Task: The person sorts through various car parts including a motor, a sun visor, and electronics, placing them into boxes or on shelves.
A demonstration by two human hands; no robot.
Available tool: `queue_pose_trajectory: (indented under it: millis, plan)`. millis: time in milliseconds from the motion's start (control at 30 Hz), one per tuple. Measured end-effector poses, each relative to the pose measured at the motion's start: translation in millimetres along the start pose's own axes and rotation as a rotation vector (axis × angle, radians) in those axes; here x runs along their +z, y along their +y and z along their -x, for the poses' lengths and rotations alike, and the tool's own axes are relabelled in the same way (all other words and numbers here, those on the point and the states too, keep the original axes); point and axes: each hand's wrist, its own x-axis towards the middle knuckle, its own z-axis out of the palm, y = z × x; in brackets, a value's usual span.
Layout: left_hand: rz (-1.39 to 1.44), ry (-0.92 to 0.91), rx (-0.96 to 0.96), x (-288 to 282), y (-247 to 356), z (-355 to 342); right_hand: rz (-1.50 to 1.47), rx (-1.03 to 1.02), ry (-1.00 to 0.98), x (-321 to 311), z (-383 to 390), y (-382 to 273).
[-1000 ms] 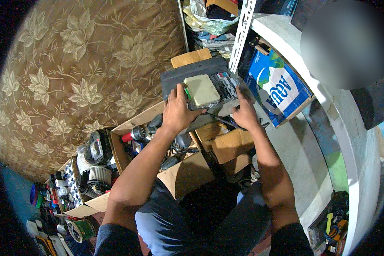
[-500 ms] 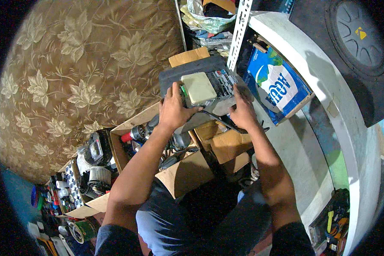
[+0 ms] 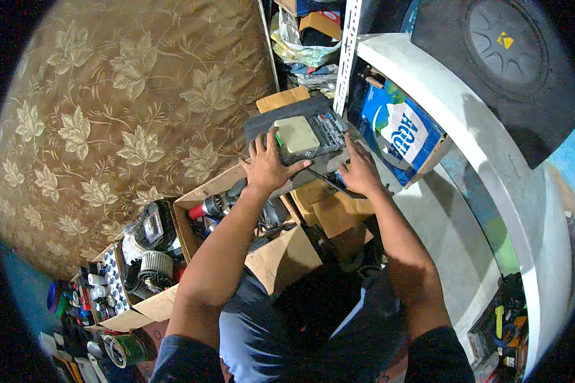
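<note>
A flat case [image 3: 329, 135] with a cream square panel [image 3: 296, 135] and rows of small grey pieces lies on a dark grey slab [image 3: 257, 128]. At its left edge is my left hand [image 3: 267, 164], open, fingers spread and thumb stretched along the near side. My right hand [image 3: 360, 171] is at the case's right end, index finger and thumb extended, with nothing visibly gripped. A black cable [image 3: 329, 181] runs under the right hand. What lies beneath the palms is hidden.
Cardboard boxes [image 3: 286, 258] of tools and parts stand in a row to the left; one holds a finned motor part [image 3: 156, 267]. A blue-and-white carton [image 3: 399, 134] sits right, beside a curved white ledge [image 3: 473, 121]. A white perforated post [image 3: 347, 60] rises behind.
The whole view has shifted slightly. My left fingers have spread further apart at the case's edge. My right hand stays at its right end, and the case still rests on the slab.
</note>
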Motion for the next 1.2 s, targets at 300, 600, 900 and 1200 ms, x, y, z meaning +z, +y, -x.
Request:
queue_pose_trajectory:
  millis: [300, 600, 900, 1200]
  plan:
    - [-0.056, 0.173, 0.255, -23, 36, 32, 0.057, -0.081, 0.087, -67, 50, 25]
    - [0.087, 0.053, 0.35, -33, 86, 66, 0.009, 0.116, -0.09, -134, 125, 61]
    - [0.433, -0.157, 0.426, -24, 110, 67, 0.021, 0.255, -0.249, -221, 198, 42]
    - [0.529, -0.412, 0.786, 71, 261, 93, 0.026, 0.733, -0.288, -260, 309, 122]
